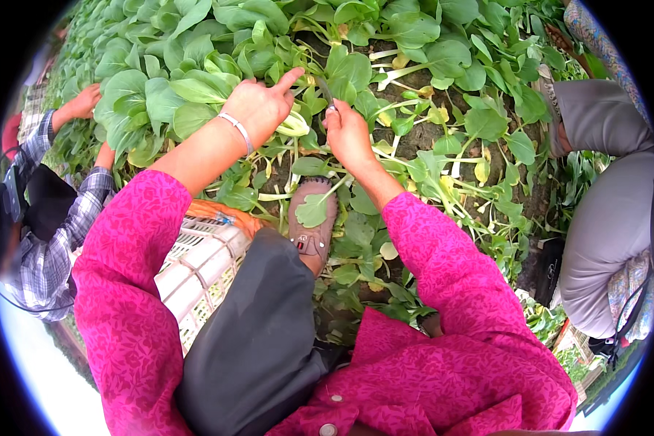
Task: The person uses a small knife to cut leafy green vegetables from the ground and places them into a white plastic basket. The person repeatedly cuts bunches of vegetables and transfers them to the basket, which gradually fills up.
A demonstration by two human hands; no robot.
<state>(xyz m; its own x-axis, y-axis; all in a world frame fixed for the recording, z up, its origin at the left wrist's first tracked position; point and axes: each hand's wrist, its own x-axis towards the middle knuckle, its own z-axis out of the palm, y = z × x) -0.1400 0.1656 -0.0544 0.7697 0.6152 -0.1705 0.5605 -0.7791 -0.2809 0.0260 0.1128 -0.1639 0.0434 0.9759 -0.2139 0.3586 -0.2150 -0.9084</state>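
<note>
My left hand (261,106), with a bracelet at the wrist, is closed around a head of leafy greens like bok choy, its index finger stretched out to the right. The pale cut base (294,125) shows below the fingers, and leaves (199,87) spread out to the left. In my right hand (347,128) is the handle of a small curved blade (324,90), pointing up and away among the leaves. The blade's tip is hard to make out. Standing greens (250,19) grow just beyond both hands.
A white plastic basket (188,278) with orange material on its rim lies left of my leg. Loose leaves and stalks (452,158) litter the soil around my shoe (312,218). One person in plaid sleeves (87,201) works at left; another in grey trousers (605,218) is at right.
</note>
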